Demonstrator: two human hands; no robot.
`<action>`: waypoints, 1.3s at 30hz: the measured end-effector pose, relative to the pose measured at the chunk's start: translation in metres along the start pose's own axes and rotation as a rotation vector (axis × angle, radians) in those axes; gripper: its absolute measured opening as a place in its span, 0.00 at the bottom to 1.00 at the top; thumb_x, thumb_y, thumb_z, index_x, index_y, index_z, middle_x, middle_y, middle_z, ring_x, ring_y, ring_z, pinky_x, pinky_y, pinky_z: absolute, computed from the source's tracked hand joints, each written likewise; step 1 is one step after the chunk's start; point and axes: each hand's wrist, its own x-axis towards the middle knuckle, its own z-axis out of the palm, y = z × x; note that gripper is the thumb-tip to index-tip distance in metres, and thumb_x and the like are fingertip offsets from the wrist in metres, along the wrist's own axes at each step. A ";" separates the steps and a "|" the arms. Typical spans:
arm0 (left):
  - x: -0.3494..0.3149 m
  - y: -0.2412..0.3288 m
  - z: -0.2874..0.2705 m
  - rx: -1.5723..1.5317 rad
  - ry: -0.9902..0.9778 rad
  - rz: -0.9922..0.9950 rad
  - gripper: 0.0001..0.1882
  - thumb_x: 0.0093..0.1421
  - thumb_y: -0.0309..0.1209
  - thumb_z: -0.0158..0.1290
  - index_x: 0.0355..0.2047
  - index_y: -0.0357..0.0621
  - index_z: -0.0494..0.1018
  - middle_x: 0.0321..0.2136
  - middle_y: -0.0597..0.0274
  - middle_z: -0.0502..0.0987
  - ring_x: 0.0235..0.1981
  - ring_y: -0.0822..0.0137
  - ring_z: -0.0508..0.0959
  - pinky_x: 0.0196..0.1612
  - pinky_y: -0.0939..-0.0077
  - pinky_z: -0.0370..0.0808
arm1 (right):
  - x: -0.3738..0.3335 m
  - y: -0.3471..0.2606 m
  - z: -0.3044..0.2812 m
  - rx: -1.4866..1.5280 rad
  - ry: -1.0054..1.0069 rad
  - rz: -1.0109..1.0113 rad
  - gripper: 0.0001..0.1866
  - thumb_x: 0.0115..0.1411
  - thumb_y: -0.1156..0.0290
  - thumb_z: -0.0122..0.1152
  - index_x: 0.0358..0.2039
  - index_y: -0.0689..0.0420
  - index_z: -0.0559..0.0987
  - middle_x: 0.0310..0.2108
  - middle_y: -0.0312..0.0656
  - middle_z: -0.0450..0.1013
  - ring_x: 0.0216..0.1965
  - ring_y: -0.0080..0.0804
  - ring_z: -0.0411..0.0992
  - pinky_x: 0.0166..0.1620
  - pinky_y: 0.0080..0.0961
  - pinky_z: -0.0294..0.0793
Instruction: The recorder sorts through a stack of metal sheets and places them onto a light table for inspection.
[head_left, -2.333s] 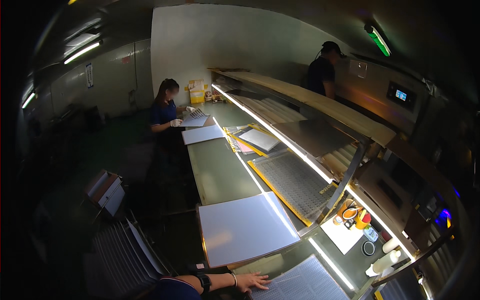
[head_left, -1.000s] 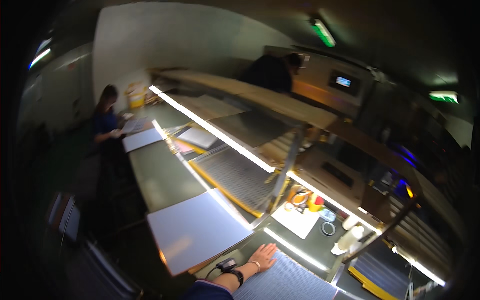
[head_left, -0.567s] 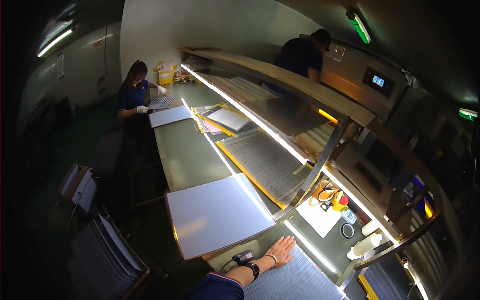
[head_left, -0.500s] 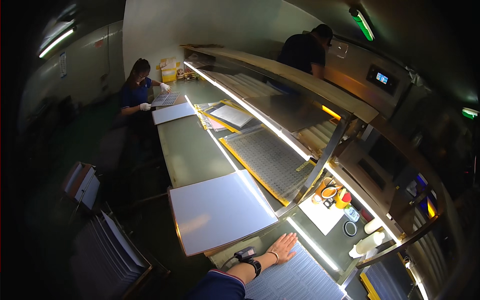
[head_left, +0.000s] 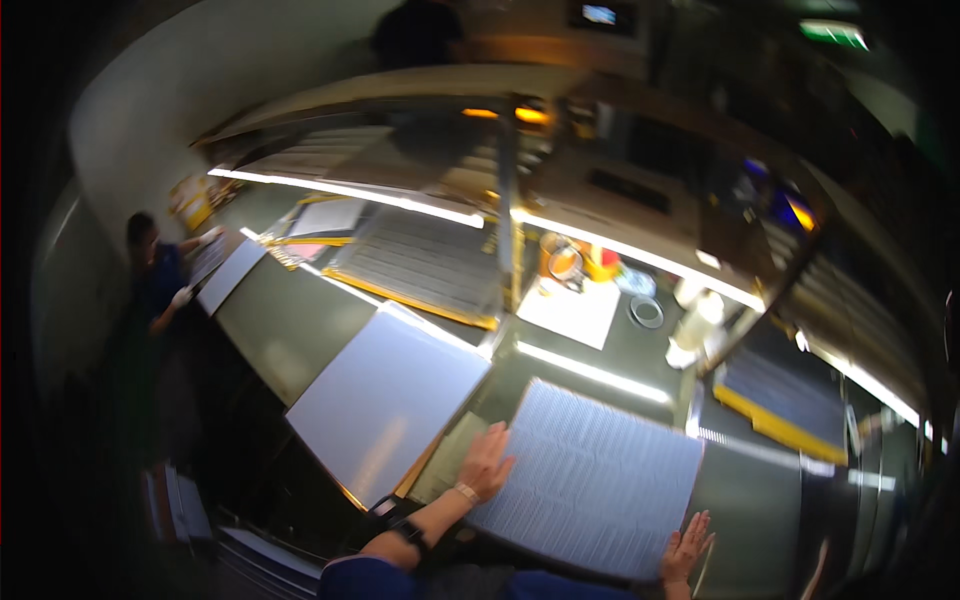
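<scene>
A large pale blue sheet with rows of fine marks [head_left: 600, 470] lies on the bench in front of me. My left hand [head_left: 486, 463] is at its left edge, fingers stretched out and palm turned toward the sheet. At the opposite edge is my right hand [head_left: 686, 546], its fingers extended upward. Neither hand grips anything; blur hides whether they touch the edges. Left of the sheet lies a plain whitish panel [head_left: 390, 400] on a brown backing.
Behind stand a white bottle [head_left: 697, 328], a round dark-rimmed dish [head_left: 646, 312] and orange containers [head_left: 562, 258] beside a white sheet [head_left: 570, 312]. A shelf post [head_left: 507, 200] rises mid-bench. A gloved co-worker [head_left: 160, 270] handles a sheet at far left.
The view has swung right, bringing the whole marked sheet into sight. My right hand has come into view at its right edge. My left hand, earlier flat on the sheet, is now at its left edge.
</scene>
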 end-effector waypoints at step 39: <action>-0.032 -0.024 -0.030 -0.019 -0.435 -0.590 0.11 0.43 0.37 0.58 0.21 0.42 0.79 0.20 0.49 0.77 0.25 0.57 0.78 0.35 0.70 0.74 | -0.109 -0.100 0.015 0.118 -0.121 -0.397 0.37 0.46 0.53 0.63 0.56 0.51 0.64 0.61 0.53 0.44 0.63 0.51 0.38 0.61 0.51 0.29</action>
